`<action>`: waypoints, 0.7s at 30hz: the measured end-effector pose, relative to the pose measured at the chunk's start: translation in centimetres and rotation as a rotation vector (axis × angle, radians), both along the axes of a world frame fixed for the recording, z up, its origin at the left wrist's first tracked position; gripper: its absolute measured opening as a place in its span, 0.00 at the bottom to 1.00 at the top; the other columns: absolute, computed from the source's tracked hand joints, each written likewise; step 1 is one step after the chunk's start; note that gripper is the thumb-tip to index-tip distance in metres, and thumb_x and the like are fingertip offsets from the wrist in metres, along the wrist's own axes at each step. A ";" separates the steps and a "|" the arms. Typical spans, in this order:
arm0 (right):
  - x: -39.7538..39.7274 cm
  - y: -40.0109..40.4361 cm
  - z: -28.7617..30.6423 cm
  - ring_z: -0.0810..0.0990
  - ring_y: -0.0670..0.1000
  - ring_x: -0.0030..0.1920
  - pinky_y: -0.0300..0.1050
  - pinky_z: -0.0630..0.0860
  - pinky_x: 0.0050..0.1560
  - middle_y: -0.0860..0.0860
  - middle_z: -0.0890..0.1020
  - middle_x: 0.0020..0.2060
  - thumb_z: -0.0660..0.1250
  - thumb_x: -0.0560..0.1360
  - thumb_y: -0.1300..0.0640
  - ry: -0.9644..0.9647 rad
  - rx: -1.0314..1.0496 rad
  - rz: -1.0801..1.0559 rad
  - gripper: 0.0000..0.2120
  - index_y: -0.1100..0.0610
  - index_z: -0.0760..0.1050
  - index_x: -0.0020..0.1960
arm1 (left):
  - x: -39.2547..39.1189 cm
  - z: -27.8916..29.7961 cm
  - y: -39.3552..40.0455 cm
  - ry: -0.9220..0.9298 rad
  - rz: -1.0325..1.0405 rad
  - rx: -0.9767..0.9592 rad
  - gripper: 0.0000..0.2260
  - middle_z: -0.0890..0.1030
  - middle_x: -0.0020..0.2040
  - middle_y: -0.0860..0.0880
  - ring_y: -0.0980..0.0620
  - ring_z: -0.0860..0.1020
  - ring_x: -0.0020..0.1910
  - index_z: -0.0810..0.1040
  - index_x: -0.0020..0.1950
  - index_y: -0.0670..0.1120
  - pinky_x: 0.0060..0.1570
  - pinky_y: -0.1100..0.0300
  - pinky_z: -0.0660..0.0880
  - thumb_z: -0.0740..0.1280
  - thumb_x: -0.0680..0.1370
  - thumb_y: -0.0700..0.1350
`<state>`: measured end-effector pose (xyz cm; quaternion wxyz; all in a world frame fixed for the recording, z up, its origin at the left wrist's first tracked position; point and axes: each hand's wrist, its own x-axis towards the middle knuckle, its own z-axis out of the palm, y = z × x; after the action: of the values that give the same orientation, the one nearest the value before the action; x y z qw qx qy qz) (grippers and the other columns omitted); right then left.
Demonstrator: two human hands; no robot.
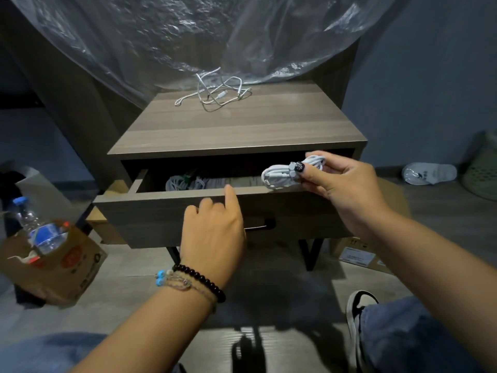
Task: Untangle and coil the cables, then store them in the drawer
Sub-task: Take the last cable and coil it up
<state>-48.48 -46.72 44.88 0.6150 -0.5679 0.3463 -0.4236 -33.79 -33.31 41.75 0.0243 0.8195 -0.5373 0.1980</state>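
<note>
Right hand (341,181) pinches a coiled white cable (285,173) between thumb and curled fingers, holding it just above the front right corner of the open drawer (172,211). Coil is bundled tight, part of it sticks out past the fingers toward the cabinet opening; it does not look like it touches the drawer, though I can't tell for sure at the front edge. Left hand (212,232) is in front of the drawer face, fingers loosely curled and holding nothing, index finger extended up so its tip touches the top edge of the drawer front near the middle. Beaded bracelets (199,281) on the left wrist. Drawer is pulled out of the nightstand (236,125); more white cables (185,183) lie inside on the left, shape not clear in the shadow. Black handle (262,224) shows on the drawer face, partly hidden behind the left hand. On the nightstand top, at the back, a loose tangle of white cable (215,90) lies uncoiled, well apart from both hands. Clear plastic sheet (188,36) hangs behind it. On the floor left: brown paper bag (61,267) with a water bottle (37,227) in it. Far right: a white slipper (429,173) beside a basket (482,168).
</note>
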 end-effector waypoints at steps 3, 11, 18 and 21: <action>-0.3 0.5 -0.5 0.84 0.52 0.50 0.45 0.80 0.52 0.55 0.85 0.47 0.72 0.72 0.65 -0.004 0.060 -0.009 0.11 0.57 0.82 0.53 | 2.0 0.2 1.1 0.052 -0.108 -0.141 0.22 0.77 0.44 0.43 0.42 0.75 0.44 0.77 0.61 0.43 0.40 0.50 0.73 0.73 0.69 0.47; 0.3 2.5 1.4 0.85 0.50 0.46 0.40 0.81 0.46 0.55 0.86 0.45 0.71 0.71 0.66 0.067 0.147 0.030 0.09 0.56 0.82 0.49 | 3.8 1.3 2.4 0.112 -0.267 -0.084 0.22 0.81 0.47 0.46 0.46 0.80 0.47 0.79 0.60 0.45 0.57 0.46 0.75 0.74 0.67 0.47; 6.1 2.0 3.9 0.85 0.53 0.43 0.48 0.82 0.46 0.58 0.85 0.44 0.74 0.70 0.64 0.313 -0.026 0.098 0.04 0.57 0.83 0.42 | 5.7 4.7 2.5 0.383 -0.179 -0.132 0.14 0.83 0.46 0.53 0.53 0.80 0.44 0.77 0.60 0.55 0.46 0.55 0.79 0.60 0.78 0.56; 8.7 1.1 3.0 0.84 0.54 0.44 0.46 0.82 0.47 0.60 0.85 0.44 0.74 0.69 0.67 0.456 -0.092 0.109 0.05 0.60 0.83 0.43 | 7.0 5.8 3.2 0.587 -0.092 -0.064 0.15 0.83 0.49 0.52 0.55 0.80 0.47 0.76 0.63 0.55 0.49 0.54 0.79 0.63 0.78 0.54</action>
<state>-39.76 -45.59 47.87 0.5161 -0.6941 0.4256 -0.2659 -26.75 -30.14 47.56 0.2134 0.8153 -0.5374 -0.0320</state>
